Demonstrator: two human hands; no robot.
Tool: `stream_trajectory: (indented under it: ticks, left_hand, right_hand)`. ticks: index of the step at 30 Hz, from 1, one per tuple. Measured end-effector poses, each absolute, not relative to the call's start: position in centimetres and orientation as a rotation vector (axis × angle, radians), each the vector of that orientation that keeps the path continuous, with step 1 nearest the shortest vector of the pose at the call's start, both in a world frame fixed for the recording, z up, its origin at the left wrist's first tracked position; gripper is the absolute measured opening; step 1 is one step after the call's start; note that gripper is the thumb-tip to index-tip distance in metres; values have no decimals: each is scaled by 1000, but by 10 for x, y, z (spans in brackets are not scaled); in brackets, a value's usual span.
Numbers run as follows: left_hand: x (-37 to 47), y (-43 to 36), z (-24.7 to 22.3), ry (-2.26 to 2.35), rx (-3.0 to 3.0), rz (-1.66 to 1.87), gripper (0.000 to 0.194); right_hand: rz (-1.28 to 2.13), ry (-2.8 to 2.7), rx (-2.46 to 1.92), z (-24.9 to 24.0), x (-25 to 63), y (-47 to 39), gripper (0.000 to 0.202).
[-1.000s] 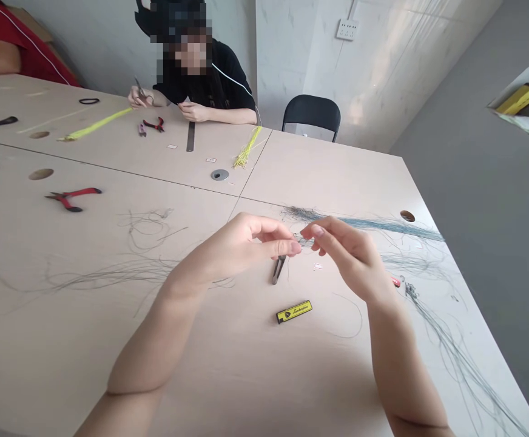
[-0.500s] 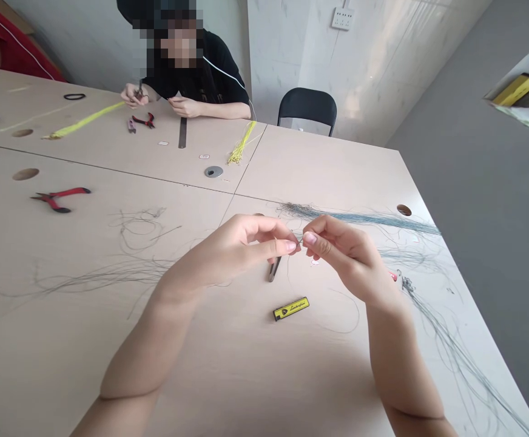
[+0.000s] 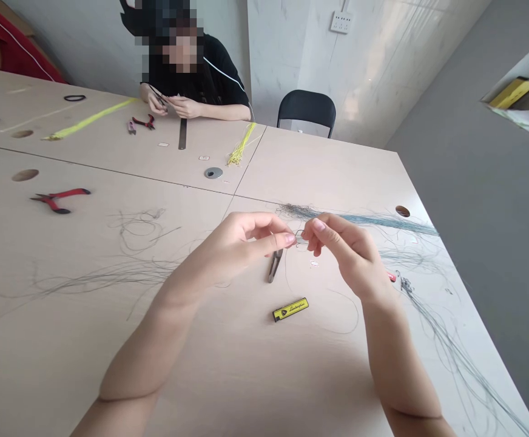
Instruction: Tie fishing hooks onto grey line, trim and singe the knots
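Close together over the table's middle, both hands are closed in a pinch. My left hand has thumb and forefinger pressed around a small dark hook, whose curved part shows in the gap between the hands. My right hand is pinched at the other side of that gap, apparently on a thin line too fine to follow clearly. Just under my left fingertips lie metal thread snips. A yellow lighter rests nearer me, with a loose strand curving beside it.
Bundles of thin line lie behind my hands, at the right edge and at left. Red-handled pliers are at far left. Across the table, a co-worker handles a tool near yellow strands.
My right hand has shifted slightly, its thumb raised, and the curved hook shows more plainly between my hands. The co-worker's two hands have come together.
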State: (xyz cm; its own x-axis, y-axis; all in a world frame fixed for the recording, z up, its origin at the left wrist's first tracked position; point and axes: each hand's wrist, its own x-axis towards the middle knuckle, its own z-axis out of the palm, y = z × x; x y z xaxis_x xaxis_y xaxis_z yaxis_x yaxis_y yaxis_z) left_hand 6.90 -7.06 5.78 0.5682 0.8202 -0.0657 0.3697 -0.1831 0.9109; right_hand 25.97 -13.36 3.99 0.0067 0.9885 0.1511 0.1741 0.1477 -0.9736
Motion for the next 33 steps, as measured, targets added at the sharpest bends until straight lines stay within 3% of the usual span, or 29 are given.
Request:
stream_trajectory:
  ticks: [5,19,25,33]
  left_hand:
    - [71,-72,56,1010,1811,663,23]
    - [75,-79,57,1022,1848,686,22]
    - [76,-76,54,1038,1868,675,39]
    - [81,-78,53,1008,1988,777,15]
  right_hand:
    - [1003,-1426,-1261,42,258,-135,19]
    - [940,-1423,-1265,37,258,-132,13]
    - [962,-1513,-1320,36,259,-131,16]
    - [1011,-1531,-1381,34,256,-131,23]
